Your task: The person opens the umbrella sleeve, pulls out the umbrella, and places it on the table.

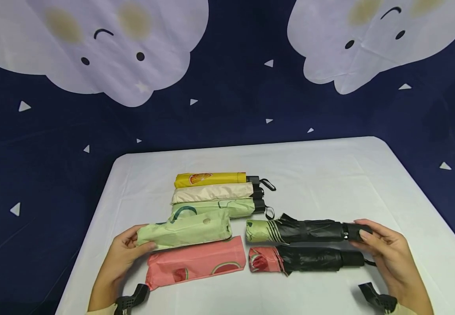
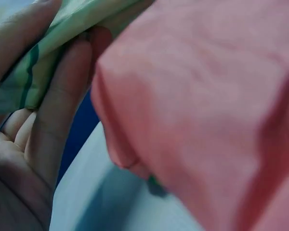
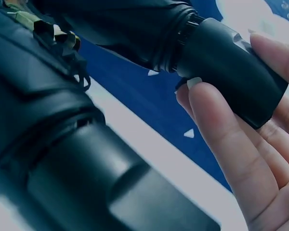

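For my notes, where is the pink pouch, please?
In the head view, the pink pouch lies left of the pink-black umbrella, below the green pouch in the left hand.

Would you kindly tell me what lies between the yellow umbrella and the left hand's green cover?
The head view shows a cream umbrella, then a pale green umbrella next to the cover.

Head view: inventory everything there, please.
Yellow umbrella: 1, yellow, farthest
Cream umbrella: 1, cream, next nearer
Green umbrella: 1, light green, nearer again
Green cover: 1, light green, in left hand
Pink cover: 1, pink, near left
Green-ended umbrella: 1, black-green, in right hand
Pink-ended umbrella: 1, black-pink, near right
Table: 1, white, beneath
Backdrop: 1, navy, white clouds, behind
Wrist cameras: 2, black, wrists
Cuffs: 2, cream, bottom edge
Hands: 2, bare, lower sides
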`<state>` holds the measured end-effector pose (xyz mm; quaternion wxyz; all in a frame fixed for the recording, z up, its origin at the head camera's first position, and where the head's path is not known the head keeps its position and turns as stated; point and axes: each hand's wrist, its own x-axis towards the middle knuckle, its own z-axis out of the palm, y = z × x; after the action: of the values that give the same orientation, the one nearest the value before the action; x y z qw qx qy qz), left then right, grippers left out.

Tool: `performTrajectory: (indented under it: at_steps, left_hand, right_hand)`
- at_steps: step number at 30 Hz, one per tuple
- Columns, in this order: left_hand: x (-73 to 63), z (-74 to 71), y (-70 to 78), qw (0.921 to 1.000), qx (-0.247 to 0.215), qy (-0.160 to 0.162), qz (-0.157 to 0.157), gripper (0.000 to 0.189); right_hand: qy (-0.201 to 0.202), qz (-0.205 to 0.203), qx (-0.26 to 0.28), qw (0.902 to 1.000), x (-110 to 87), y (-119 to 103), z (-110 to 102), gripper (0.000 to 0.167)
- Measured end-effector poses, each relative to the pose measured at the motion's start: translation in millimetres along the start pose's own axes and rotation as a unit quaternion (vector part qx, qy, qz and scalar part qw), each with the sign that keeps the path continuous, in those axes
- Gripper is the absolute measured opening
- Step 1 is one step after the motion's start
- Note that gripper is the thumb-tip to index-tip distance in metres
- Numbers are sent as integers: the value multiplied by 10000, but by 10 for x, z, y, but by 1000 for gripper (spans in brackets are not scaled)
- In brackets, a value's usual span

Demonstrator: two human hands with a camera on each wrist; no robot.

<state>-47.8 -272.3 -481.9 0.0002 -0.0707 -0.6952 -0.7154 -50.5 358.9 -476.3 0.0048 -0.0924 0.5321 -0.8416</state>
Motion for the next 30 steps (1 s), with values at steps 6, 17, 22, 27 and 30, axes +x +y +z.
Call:
performTrajectory:
  at_steps: [6, 17, 22, 27, 30]
  left_hand:
    - [23, 32, -71, 9982, 570, -140, -147, 40]
    - [20, 146, -53, 9843, 1422, -718, -766, 41]
    - [9, 191, -8, 9762, 1717, -921, -956, 44]
    - [16, 268, 9, 9697, 2001, -1080, -897, 43]
    - [23, 292, 2, 9689, 2130, -924, -858, 48]
  right_hand:
    - [-17, 106, -19, 9999, 28, 82, -84, 40]
    - [56, 617, -302, 9976, 25, 185, -209, 37]
    - [-107, 1090, -1228, 9864, 40, 223, -270, 33]
    - [-33, 1347, -2241, 9652, 52, 225, -255, 35]
    - [51, 1237, -2578, 9582, 61, 210, -217, 37]
